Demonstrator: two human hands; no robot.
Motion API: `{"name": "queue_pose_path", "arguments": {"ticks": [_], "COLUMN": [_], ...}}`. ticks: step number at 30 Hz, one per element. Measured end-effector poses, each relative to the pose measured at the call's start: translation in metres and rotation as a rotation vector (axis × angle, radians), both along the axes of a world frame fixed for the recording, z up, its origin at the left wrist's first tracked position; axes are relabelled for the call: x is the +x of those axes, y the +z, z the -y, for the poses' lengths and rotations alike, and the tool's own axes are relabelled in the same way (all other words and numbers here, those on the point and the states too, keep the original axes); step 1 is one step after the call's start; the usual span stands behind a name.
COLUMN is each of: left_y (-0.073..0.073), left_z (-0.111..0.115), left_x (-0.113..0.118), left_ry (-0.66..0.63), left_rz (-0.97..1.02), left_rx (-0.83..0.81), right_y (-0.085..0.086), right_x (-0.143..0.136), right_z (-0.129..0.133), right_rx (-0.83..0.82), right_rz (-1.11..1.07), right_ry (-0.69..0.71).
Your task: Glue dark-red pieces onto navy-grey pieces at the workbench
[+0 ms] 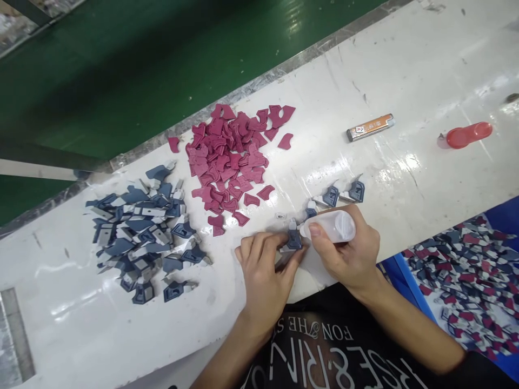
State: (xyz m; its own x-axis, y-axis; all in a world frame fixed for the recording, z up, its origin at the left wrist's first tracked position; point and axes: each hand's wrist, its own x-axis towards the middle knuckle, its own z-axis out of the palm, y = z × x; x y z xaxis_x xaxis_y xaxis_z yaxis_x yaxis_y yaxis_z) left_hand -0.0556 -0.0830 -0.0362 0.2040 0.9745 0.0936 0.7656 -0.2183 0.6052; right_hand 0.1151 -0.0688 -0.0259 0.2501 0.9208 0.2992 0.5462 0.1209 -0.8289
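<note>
Between the thumb and fingers of my left hand (265,270) is a blue-grey plastic part (294,239), held at the table surface. My right hand (351,251) is wrapped round a translucent white squeeze bottle (334,226), tipped on its side with its narrow end at that part. Just beyond the bottle sits another blue-grey part (311,208), partly hidden. Two more such parts, one (331,195) and another (357,191), lie in a row to the right. A tiny white piece (280,216) rests past my left fingertips.
Left of my hands is a pile of blue-grey and white parts (141,227). A heap of dark pink flat pieces (229,156) lies farther back. An orange lighter (370,127) and a red plastic item (469,134) are at right. A blue bin (421,294) with mixed parts stands lower right.
</note>
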Motion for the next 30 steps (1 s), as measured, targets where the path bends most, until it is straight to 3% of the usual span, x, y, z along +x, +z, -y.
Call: {"name": "queue_pose_path", "arguments": {"ticks": [14, 30], "left_y": [0.0007, -0.0005], "left_z": [-0.0009, -0.0005], "left_x": [-0.0006, 0.0000], "left_ry": [-0.013, -0.012], "left_rz": [-0.008, 0.014], "left_rx": [-0.001, 0.004], "right_y": [-0.0039, 0.0006], "right_x": [-0.0024, 0.0048], "right_z": [-0.0008, 0.0043], "right_rx": [0.051, 0.007], "right_rz": [-0.064, 0.007], "right_ry": [-0.018, -0.001]}}
